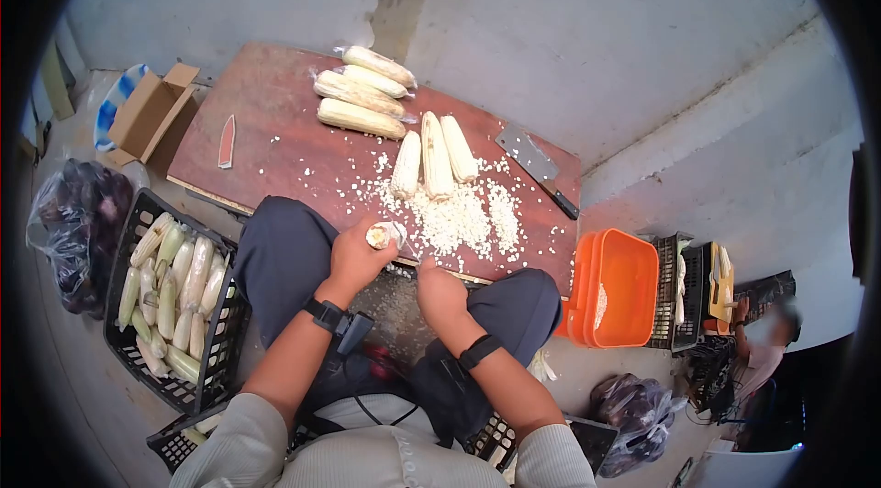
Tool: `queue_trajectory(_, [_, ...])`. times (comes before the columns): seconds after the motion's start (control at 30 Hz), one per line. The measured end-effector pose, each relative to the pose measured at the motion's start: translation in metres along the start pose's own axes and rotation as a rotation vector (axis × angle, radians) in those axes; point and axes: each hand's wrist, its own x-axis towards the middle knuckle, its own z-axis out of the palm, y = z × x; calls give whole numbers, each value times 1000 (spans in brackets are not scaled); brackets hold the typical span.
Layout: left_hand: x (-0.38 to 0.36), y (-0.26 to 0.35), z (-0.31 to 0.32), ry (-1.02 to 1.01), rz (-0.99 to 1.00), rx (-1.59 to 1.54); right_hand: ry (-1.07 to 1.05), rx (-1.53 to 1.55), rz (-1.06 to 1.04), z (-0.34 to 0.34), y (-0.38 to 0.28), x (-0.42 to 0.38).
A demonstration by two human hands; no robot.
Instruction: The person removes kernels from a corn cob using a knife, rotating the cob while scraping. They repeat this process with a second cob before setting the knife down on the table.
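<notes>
My left hand [355, 254] is wrapped round a corn cob [381, 234], its cut end facing up, at the near edge of the reddish-brown table [284, 157]. Just to the right, my right hand [441, 290] is closed, fingers curled; what it grips, if anything, I cannot make out. Loose white corn kernels [459, 222] lie heaped beyond both hands. Several pale cobs [436, 157] rest at the back of that heap. Farther off, several cobs in clear wrap [361, 118] are stacked in a row.
A cleaver [530, 160] lies at the table's right, a red-and-white blade-shaped piece [227, 141] at its left. An orange tub [625, 291] holds some kernels. At left stand a black crate [229, 341] of corn and a cardboard box [151, 116]. Another person [757, 355] sits far right.
</notes>
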Motion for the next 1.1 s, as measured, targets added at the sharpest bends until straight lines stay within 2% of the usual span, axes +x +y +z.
queue_trajectory(0.1, [-1, 1, 2, -12, 26, 16, 11, 46, 19, 4, -5, 22])
queue_trajectory(0.2, [-2, -1, 2, 1, 22, -7, 119, 75, -22, 17, -10, 44])
queue_trajectory(0.3, [1, -2, 5, 20, 31, -10, 120, 55, -102, 21, -8, 58])
queue_trajectory(0.47, [-3, -9, 6, 54, 24, -44, 106, 166, -80, 16, 0, 48])
queue_trajectory(0.6, [-3, -20, 3, 75, -95, -88, 116, 225, -17, 7, -5, 25])
queue_trajectory(0.67, [-2, -25, 7, 82, -173, -123, 84, 125, 19, 12, 2, 14])
queue_trajectory(0.77, [-1, -27, 7, 76, -171, -129, 55, 14, 28, 17, 16, -5])
queue_trajectory(0.87, [-4, -10, 0, 47, -89, -59, 30, -4, 33, 16, 15, -13])
queue_trajectory(0.97, [0, -20, 8, 42, -142, -157, 21, -2, 26, 19, 15, -7])
queue_trajectory(1.1, [2, -15, 4, 24, -66, -112, -11, -34, -18, 9, 7, 6])
